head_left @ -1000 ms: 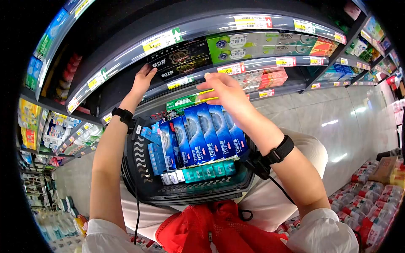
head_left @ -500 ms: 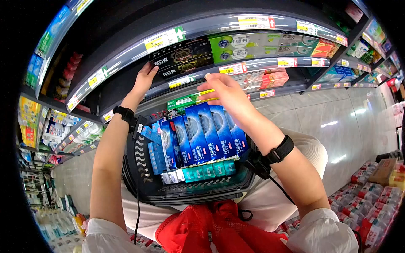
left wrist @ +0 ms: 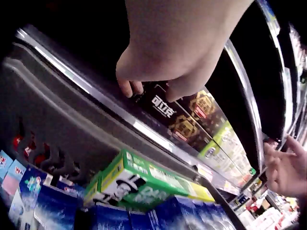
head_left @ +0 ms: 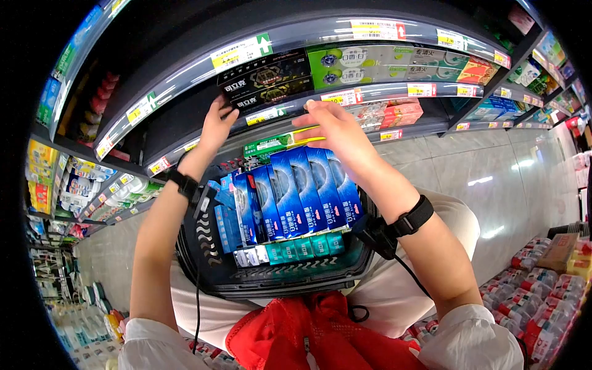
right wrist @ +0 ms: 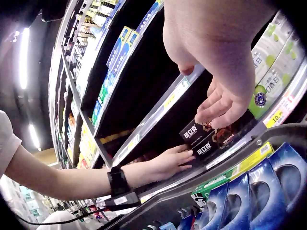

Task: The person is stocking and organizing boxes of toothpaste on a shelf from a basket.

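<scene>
Two stacked black boxes [head_left: 265, 83] lie on a shelf beside green-and-white boxes [head_left: 361, 66]. At their left end is my left hand [head_left: 216, 128], its fingers spread; in the left wrist view the thumb and fingertips of my left hand [left wrist: 165, 57] are at the end of the black boxes [left wrist: 180, 115]. Whether they press on it is hard to tell. My right hand [head_left: 338, 129], fingers loosely bent and holding nothing, hovers in front of the shelf edge, above the blue boxes [head_left: 302, 191].
A black basket [head_left: 206, 271] against the shelf holds the blue boxes, teal boxes [head_left: 305, 248] and a green box [head_left: 265, 147]. Price labels line the shelf edges [head_left: 314, 31]. Wrapped packs [head_left: 524, 296] stand on the floor at the right.
My left hand has shifted slightly down and to the right, its fingers more spread at the black boxes' end. My right hand has moved slightly right. The basket's contents look unchanged.
</scene>
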The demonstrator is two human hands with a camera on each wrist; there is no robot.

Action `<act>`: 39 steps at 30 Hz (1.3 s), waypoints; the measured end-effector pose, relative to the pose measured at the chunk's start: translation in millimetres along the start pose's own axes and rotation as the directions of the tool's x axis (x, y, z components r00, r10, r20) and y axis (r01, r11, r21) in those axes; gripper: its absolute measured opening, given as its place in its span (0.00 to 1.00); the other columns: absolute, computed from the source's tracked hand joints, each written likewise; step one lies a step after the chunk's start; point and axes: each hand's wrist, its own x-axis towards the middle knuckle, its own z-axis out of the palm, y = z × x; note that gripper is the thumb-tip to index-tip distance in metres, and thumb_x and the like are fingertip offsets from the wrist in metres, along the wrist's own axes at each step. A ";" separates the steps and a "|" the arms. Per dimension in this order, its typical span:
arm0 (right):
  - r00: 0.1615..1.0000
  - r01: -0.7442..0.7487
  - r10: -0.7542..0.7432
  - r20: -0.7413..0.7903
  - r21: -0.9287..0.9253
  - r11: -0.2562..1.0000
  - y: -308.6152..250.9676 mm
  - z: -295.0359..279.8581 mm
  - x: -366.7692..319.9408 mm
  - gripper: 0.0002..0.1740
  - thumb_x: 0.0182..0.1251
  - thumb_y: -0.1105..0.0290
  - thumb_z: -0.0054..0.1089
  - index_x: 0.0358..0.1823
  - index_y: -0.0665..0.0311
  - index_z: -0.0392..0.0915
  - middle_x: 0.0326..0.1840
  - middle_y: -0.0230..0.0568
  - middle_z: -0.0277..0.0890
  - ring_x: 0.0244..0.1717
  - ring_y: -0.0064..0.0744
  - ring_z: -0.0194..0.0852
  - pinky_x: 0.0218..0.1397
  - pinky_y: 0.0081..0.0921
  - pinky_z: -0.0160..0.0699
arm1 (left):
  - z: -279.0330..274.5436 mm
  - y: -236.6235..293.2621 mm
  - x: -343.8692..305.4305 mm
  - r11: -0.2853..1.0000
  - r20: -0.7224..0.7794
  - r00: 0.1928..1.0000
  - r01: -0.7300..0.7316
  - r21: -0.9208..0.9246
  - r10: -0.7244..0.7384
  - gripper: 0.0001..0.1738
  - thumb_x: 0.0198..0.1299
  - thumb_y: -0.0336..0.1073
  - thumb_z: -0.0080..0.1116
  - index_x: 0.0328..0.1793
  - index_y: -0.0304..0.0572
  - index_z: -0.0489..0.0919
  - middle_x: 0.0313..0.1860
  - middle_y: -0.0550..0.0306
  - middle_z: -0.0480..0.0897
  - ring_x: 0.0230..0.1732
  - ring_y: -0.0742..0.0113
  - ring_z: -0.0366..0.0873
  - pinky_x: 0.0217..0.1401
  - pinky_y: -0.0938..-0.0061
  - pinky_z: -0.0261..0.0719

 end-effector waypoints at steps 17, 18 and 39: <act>0.964 -0.176 0.039 -0.264 -0.517 0.838 44.5 -38.0 16.4 0.21 0.59 0.60 0.52 0.48 0.69 0.70 0.46 0.42 0.71 0.50 0.29 0.64 0.54 0.21 0.59 | -4.1 7.0 -181.7 0.862 0.736 0.674 -0.407 0.301 0.061 0.24 0.52 0.37 0.57 0.56 0.39 0.69 0.67 0.47 0.57 0.60 0.49 0.64 0.59 0.62 0.65; 0.939 -0.257 0.117 -0.324 -0.429 0.866 31.4 -29.0 8.1 0.22 0.58 0.60 0.53 0.49 0.68 0.69 0.47 0.41 0.71 0.51 0.30 0.64 0.55 0.22 0.58 | -7.0 2.7 -186.1 0.822 0.742 0.665 -0.466 0.328 0.082 0.24 0.51 0.37 0.57 0.55 0.39 0.70 0.67 0.47 0.57 0.59 0.50 0.65 0.57 0.61 0.67; 0.927 -0.336 0.375 0.018 -0.404 0.851 58.0 -74.2 45.1 0.40 0.58 0.59 0.54 0.63 0.79 0.48 0.64 0.55 0.53 0.65 0.37 0.51 0.65 0.24 0.48 | -76.1 -32.8 -193.7 0.677 0.504 0.807 -0.186 0.712 -0.308 0.23 0.55 0.43 0.52 0.56 0.45 0.69 0.57 0.54 0.71 0.62 0.58 0.62 0.68 0.47 0.41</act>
